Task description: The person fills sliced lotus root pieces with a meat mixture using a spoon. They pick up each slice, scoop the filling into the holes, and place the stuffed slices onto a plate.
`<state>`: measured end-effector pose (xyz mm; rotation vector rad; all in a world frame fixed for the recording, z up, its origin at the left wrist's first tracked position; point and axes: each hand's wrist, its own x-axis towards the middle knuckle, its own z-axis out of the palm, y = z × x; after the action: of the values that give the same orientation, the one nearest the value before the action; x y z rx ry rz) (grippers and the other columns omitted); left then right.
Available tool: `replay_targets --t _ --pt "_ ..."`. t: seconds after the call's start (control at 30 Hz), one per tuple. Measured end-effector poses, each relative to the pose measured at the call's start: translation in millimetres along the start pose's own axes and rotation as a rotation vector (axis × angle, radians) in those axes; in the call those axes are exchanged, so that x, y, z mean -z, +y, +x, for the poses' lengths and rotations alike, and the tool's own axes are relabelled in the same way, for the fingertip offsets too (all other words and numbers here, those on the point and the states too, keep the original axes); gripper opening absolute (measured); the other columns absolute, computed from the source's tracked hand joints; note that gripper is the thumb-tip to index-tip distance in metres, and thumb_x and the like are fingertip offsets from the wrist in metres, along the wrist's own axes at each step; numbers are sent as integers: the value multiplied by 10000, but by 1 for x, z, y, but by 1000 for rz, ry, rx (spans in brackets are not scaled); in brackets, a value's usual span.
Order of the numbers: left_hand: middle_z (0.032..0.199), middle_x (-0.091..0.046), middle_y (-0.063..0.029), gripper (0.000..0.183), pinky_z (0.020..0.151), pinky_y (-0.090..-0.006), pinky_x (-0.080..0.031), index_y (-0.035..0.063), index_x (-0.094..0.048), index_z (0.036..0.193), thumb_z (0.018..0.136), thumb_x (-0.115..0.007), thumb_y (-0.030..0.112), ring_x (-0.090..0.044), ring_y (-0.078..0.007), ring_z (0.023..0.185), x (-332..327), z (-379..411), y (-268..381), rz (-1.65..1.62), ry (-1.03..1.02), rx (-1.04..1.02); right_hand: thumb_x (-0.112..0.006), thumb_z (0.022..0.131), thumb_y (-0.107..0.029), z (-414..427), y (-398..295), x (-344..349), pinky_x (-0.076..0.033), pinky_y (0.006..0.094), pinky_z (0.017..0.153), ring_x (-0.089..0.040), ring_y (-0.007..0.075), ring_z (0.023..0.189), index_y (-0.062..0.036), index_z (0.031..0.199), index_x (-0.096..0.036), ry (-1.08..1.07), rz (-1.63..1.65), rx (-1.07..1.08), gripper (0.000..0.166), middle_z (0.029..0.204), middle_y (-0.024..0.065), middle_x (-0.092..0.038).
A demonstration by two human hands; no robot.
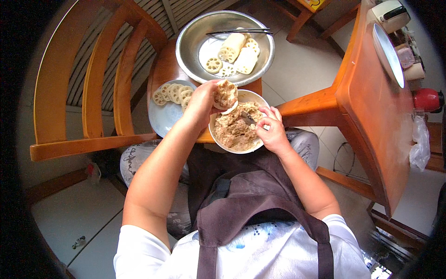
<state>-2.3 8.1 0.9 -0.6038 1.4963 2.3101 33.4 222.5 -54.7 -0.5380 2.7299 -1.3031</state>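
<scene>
My left hand [202,104] grips a lotus root slice [225,95] whose face is spread with minced filling. Just below and to its right is a white bowl [216,140] of pale brown minced filling [231,127]. My right hand [273,130] pinches the handle of a spoon [248,118], its head down in the mince. Left of the bowl, a pale blue plate [162,118] bears several cut lotus root slices [173,93]. Beyond the bowl, a steel basin [190,52] holds peeled lotus root pieces [232,47] and loose slices.
Dark chopsticks [240,31] lie across the basin's far rim area. The dishes stand on a wooden chair seat [167,66] with a slatted back [90,80] at left. A wooden table [376,115] at right carries a plate [386,55] and a red container [427,100].
</scene>
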Motion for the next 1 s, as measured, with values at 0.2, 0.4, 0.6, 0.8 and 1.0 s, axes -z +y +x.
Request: replay_targets --t 0.2,0.4,0.6,0.8,1.0 --pt "977 -572 -148 339 686 -370 -518 -5 -457 1084 840 -312 179 -596 -234 850 0 3 -2 -17 -3 -11 -615 643 -93 8 -17 18 -222 422 973 -368 326 1116 -32 625 -544 -13 199 -78 95 1120 175 -504" --pt "980 -571 -148 338 687 -371 -517 -6 -458 1083 841 -309 176 -593 -232 856 1 2 1 -10 -12 -17 -612 664 -75 20 -40 43 -262 376 956 -372 287 1138 -23 664 -560 -16 435 -104 73 1138 174 -491" --pt "976 -566 -144 328 691 -368 -515 -6 -467 1075 834 -341 178 -586 -226 860 1 1 3 -1 -20 -13 -561 725 -47 31 -59 62 -247 314 944 -327 202 1174 -36 697 -571 -29 547 -170 32 1214 145 -412" --pt "959 -557 -110 333 677 -347 -520 4 -458 1087 777 -467 126 -578 -193 839 6 4 -5 130 -146 -1 -562 733 -51 35 -71 66 -233 316 945 -331 186 1163 -49 694 -566 4 612 -169 40 1220 144 -406" --pt "911 -552 -48 433 575 -267 -493 63 -452 1082 750 -635 275 -568 -125 767 -1 -2 -12 211 -265 94 -592 726 -64 40 -73 62 -289 309 925 -381 203 1123 -4 696 -582 56 736 -194 68 1205 155 -408"
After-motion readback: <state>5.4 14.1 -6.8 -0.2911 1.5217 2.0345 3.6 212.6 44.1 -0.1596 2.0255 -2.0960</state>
